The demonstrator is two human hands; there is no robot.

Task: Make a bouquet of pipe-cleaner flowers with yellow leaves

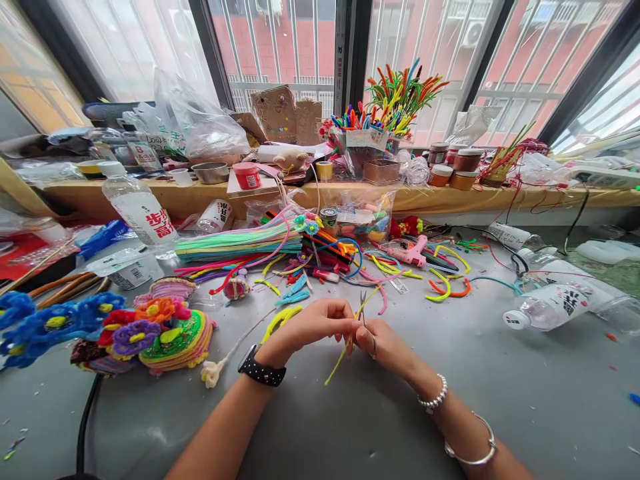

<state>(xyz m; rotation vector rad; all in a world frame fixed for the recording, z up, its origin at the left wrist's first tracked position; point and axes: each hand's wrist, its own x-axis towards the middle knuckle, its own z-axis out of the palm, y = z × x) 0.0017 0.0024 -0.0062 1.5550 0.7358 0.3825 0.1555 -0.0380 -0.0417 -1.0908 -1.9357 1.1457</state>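
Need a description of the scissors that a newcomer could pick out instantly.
Start at the grey table and find where the left hand and right hand meet. The scissors point up between them: slim metal blades, unlike the yellow-green strand beside them.

Barred windows [345, 60] — daylight | pink wall [321, 40] outside | wooden ledge [425, 200] | grey table [390, 427]

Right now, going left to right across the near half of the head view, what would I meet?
Blue flowers → green-topped piece → cream flower → left hand → right hand → lying bottle. Left out: the yellow stem and scissors, which overlap the hands.
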